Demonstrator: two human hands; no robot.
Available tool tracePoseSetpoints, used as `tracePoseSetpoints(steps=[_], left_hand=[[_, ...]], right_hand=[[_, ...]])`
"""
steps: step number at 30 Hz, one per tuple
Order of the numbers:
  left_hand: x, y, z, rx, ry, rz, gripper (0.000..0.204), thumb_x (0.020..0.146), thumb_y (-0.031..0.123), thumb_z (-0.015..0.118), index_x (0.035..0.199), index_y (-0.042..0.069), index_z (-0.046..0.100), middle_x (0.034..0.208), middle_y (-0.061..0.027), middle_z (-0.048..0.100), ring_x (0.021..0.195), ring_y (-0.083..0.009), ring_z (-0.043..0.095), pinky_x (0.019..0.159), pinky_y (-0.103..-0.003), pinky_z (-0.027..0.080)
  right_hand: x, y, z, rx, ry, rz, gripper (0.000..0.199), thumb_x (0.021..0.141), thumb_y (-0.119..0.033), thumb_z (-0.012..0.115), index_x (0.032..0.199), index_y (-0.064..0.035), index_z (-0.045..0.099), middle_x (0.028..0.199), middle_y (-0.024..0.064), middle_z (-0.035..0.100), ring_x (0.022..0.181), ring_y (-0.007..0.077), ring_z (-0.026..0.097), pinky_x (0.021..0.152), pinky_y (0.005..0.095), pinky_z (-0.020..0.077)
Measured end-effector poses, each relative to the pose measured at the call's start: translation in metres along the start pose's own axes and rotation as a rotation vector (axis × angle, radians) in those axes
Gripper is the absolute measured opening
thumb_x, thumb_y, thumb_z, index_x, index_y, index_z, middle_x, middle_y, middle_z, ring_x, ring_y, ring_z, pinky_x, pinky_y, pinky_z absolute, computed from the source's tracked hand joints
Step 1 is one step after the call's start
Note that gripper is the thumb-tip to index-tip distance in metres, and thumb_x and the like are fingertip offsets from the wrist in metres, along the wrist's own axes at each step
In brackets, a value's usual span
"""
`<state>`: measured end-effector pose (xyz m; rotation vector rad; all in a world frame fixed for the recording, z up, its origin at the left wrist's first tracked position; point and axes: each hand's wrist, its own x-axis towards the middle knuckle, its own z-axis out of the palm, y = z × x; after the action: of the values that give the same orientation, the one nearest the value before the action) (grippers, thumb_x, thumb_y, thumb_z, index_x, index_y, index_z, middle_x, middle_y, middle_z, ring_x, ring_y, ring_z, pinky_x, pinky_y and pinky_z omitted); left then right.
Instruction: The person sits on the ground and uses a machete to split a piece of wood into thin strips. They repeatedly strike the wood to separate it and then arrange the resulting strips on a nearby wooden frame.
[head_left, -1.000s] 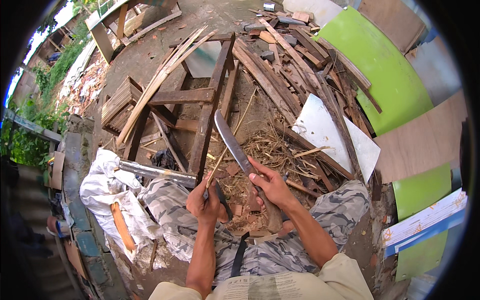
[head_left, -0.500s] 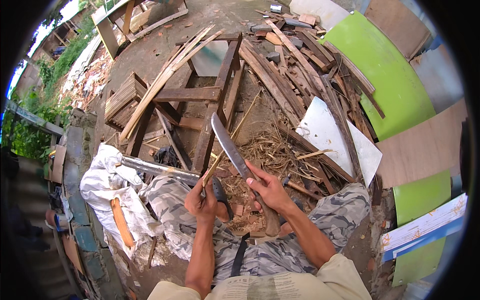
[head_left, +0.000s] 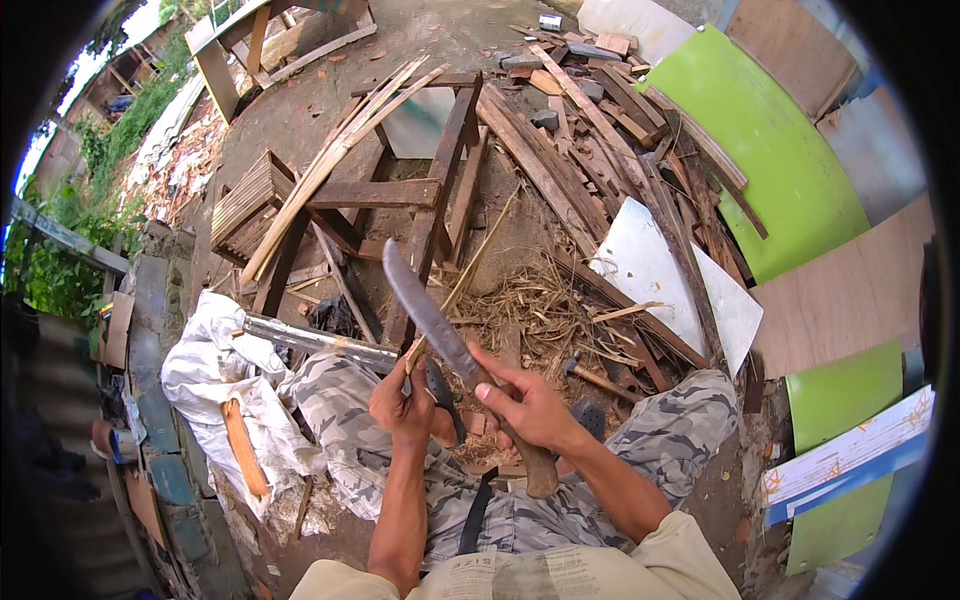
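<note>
My right hand (head_left: 528,402) is closed round a machete (head_left: 432,318), whose wooden handle end points down toward my lap. The curved, darkened blade slants up and to the left, overlapping part of a thin wooden strip (head_left: 484,252) in the view. My left hand (head_left: 404,402) pinches that strip near its lower end, in front of my left knee. The strip runs up and away to the right, past a dark wooden frame (head_left: 378,193). Whether the blade touches the strip, I cannot tell.
Thin shavings (head_left: 535,312) litter the ground between my feet, with a hammer (head_left: 598,380) by my right knee. Scrap boards (head_left: 560,180) lie beyond, next to a white sheet (head_left: 640,255). Long pale strips (head_left: 335,165) lean on the frame. A white sack (head_left: 205,355) sits left.
The machete has swung left, its tip now farther left and a little lower. My right hand has shifted slightly left with it. My left hand stays nearly in place with the strip.
</note>
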<state>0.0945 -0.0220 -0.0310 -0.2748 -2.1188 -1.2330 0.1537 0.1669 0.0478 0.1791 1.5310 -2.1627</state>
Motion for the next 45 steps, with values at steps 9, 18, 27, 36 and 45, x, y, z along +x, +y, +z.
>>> tracePoseSetpoints(steps=[9,18,27,36,45], left_hand=[[-0.002,0.005,0.000,0.038,0.035,0.019,0.020,0.084,-0.003,0.075,0.104,-0.002,0.075,0.082,-0.0146,0.074,0.066,-0.0207,0.071,0.061,-0.028,0.052],[0.000,-0.001,0.002,-0.039,0.057,0.007,0.015,0.089,-0.002,0.071,0.103,-0.007,0.072,0.080,-0.0125,0.075,0.069,-0.0103,0.068,0.062,-0.024,0.052],[0.001,0.000,-0.001,0.066,0.008,0.081,0.021,0.081,-0.005,0.076,0.101,-0.003,0.073,0.080,-0.0139,0.073,0.065,-0.0225,0.071,0.060,-0.029,0.052],[0.008,0.008,-0.001,0.068,-0.040,0.041,0.019,0.082,-0.003,0.075,0.101,-0.002,0.073,0.081,-0.0137,0.074,0.064,-0.0229,0.071,0.059,-0.029,0.052],[0.026,0.031,-0.005,-0.108,0.002,-0.275,0.028,0.085,0.003,0.073,0.110,-0.006,0.067,0.079,-0.0081,0.072,0.070,-0.0098,0.067,0.066,-0.024,0.052]], right_hand=[[0.000,0.001,0.008,-0.067,0.000,-0.005,0.055,0.103,-0.018,0.054,0.155,-0.0220,0.036,0.067,-0.0021,0.052,0.047,0.0066,0.053,0.045,0.0231,0.0481],[0.003,0.008,0.007,-0.076,-0.001,-0.057,0.054,0.104,-0.018,0.052,0.155,-0.0205,0.036,0.064,-0.0034,0.052,0.047,0.0061,0.052,0.044,0.0250,0.0459],[0.003,0.005,0.002,-0.037,0.029,-0.052,0.054,0.104,-0.017,0.054,0.155,-0.0202,0.037,0.066,-0.0025,0.053,0.048,0.0056,0.052,0.045,0.0244,0.0465],[0.004,-0.007,0.003,-0.053,-0.002,-0.067,0.055,0.104,-0.017,0.054,0.156,-0.0200,0.035,0.066,-0.0028,0.052,0.048,0.0057,0.052,0.047,0.0226,0.0472],[-0.003,-0.011,-0.004,-0.055,0.017,-0.163,0.055,0.103,-0.015,0.055,0.154,-0.0201,0.038,0.067,-0.0009,0.055,0.048,0.0060,0.052,0.046,0.0239,0.0470]])
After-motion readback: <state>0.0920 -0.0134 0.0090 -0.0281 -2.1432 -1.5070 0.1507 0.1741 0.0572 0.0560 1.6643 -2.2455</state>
